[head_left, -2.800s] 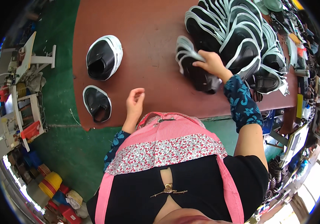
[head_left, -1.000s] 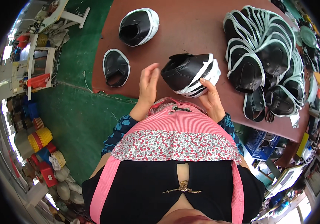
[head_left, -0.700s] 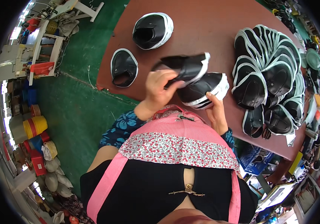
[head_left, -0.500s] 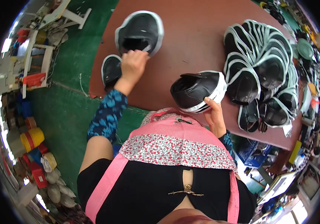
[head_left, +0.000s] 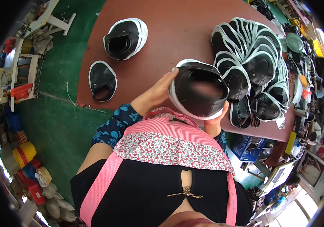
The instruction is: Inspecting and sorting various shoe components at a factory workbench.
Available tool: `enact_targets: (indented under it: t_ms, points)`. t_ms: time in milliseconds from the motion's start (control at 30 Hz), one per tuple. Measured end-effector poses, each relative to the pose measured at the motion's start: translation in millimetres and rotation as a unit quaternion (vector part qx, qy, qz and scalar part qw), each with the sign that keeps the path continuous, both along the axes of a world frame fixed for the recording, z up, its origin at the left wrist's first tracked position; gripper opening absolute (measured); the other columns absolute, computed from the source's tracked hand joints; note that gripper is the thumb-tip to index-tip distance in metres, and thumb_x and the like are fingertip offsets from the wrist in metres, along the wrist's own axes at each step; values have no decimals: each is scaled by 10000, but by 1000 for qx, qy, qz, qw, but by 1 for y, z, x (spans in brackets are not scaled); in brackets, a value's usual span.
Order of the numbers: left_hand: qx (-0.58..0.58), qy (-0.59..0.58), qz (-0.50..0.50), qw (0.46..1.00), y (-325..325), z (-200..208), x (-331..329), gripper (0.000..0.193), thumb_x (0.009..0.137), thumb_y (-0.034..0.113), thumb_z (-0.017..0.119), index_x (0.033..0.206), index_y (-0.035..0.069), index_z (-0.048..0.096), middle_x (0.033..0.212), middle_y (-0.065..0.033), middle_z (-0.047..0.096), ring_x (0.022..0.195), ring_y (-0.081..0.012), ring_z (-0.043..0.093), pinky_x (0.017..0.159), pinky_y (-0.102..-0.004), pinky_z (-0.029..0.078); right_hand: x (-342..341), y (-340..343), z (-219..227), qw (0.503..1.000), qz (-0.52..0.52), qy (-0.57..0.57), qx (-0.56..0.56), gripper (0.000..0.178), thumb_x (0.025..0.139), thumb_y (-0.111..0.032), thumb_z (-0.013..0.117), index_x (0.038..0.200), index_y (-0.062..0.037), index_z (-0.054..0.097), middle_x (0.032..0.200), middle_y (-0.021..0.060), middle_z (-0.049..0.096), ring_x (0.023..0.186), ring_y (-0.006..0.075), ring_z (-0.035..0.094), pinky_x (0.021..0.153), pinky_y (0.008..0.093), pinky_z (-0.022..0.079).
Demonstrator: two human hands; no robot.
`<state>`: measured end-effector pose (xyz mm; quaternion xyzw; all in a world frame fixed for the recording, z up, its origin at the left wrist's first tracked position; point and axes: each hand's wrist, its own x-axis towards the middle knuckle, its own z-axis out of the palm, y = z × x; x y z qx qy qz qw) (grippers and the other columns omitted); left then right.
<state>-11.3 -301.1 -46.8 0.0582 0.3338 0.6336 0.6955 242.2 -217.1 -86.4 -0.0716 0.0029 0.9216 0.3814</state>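
Observation:
Between my two hands, over the table's near edge, is a black shoe upper (head_left: 190,99) with a white edge band, its opening facing up. Its inside is blurred. My left hand (head_left: 161,90) grips the left side, thumb up near the rim. From below and the right, my right hand (head_left: 215,120) holds the other side, with most fingers hidden under the shoe upper. Further off to the left stands a stack of black uppers with white edges (head_left: 126,39). A single flat black upper (head_left: 103,81) lies near the table's left edge.
The red-brown table (head_left: 165,34) carries a large fanned pile of black, white-edged uppers (head_left: 258,68) at the right. Past its left edge is green floor (head_left: 56,132). A blue crate (head_left: 250,147) sits below the right front edge. Yellow and red containers (head_left: 25,153) are at the far left.
My left hand has left the stack at the far left and come back to grip the held shoe upper. That upper has turned, its opening now upward. The view has shifted slightly.

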Motion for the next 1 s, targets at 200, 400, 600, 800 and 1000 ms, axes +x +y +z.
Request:
enact_targets:
  t_ms: [200, 400, 600, 800, 1000]
  points:
    - [-125, 244, 51, 960, 0, -42, 5, 491, 1150, 374, 602, 1526, 58, 583, 1373, -97, 693, 1326, -218, 620, 1122, -386, 500, 16, -1, -19, 997, -30, -73, 24, 558, 1008, -333, 639, 1481, -36, 641, 1492, 164, 679, 1395, 377, 615, 1241, 551, 438]
    - [96, 601, 87, 789, -3, 41, 3, 351, 972, 267, 829, 1226, 35, 765, 1267, -116, 740, 1286, -288, 617, 1097, -402, 483, -24, 8, 24, 953, 17, -295, 71, 624, 997, -151, 732, 1572, -34, 519, 1532, 141, 637, 1418, 338, 601, 1256, 497, 433]
    - [197, 662, 139, 709, 1, 41, -3, 282, 853, 31, 893, 1113, -1, 789, 1150, -133, 786, 1086, -281, 720, 971, -389, 549, -39, 2, 45, 924, 22, -351, 151, 715, 922, -71, 801, 1571, -39, 503, 1471, 120, 661, 1343, 287, 649, 1185, 450, 502]
    - [53, 514, 245, 820, 0, -4, -21, 255, 883, 14, 884, 1110, 0, 768, 980, -79, 739, 961, -212, 697, 860, -319, 545, -16, 9, 39, 903, 16, -391, 178, 663, 882, 7, 804, 1503, -33, 578, 1341, 112, 733, 1242, 276, 711, 1134, 442, 546]
    - [134, 839, 13, 527, 9, -121, -61, 192, 930, 282, 832, 1045, 135, 788, 913, -35, 712, 947, -286, 657, 870, -429, 456, 15, 13, 58, 949, -40, -286, 129, 734, 740, -144, 782, 1437, -7, 596, 1108, 94, 759, 1134, 300, 711, 1013, 458, 575]
